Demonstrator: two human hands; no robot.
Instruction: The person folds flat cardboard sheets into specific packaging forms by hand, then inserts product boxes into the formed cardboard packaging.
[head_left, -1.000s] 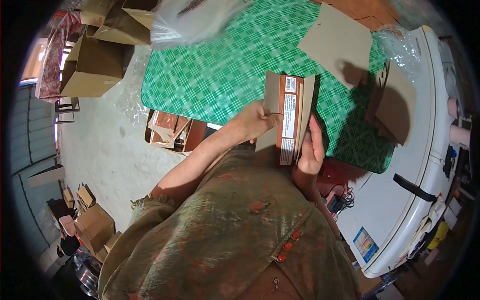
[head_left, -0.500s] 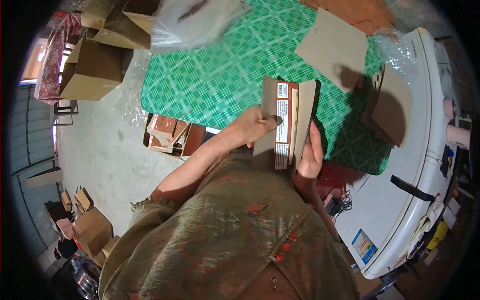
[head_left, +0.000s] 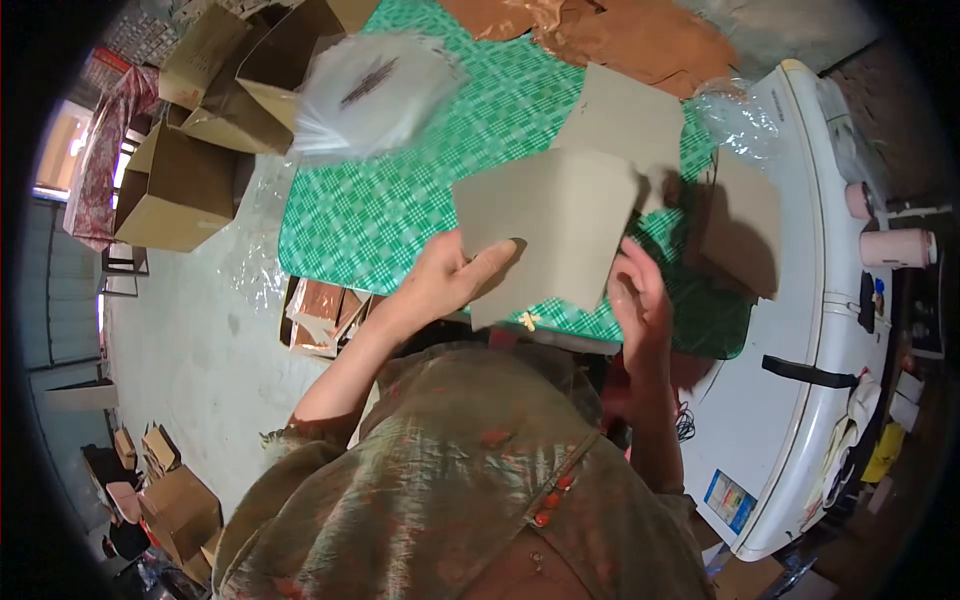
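A plain grey-beige cardboard sheet (head_left: 560, 205) is tilted up over the table's near edge. My left hand (head_left: 450, 280) grips its left side, thumb lying flat across the face and the other fingers hidden behind. Beside the sheet's right edge is my right hand (head_left: 642, 300), its fingers apart and slightly bent, holding nothing that shows. Just below the sheet, a small gold-coloured piece (head_left: 529, 320) shows near the table edge. Beyond it, another beige sheet (head_left: 630, 110) lies on the green checked tablecloth (head_left: 350, 215).
Blurred clear plastic bags (head_left: 385, 95) lie at the table's far left. Brown cardboard pieces (head_left: 742, 225) rest at its right, beside a white appliance (head_left: 790, 330) with a black handle. Open cartons (head_left: 185, 195) stand at left. A box of scraps (head_left: 325, 315) is under the table edge.
The folded card with its printed label strip has been turned and spread, so a plain face now shows. My right hand has come away from its side. The view has shifted slightly.
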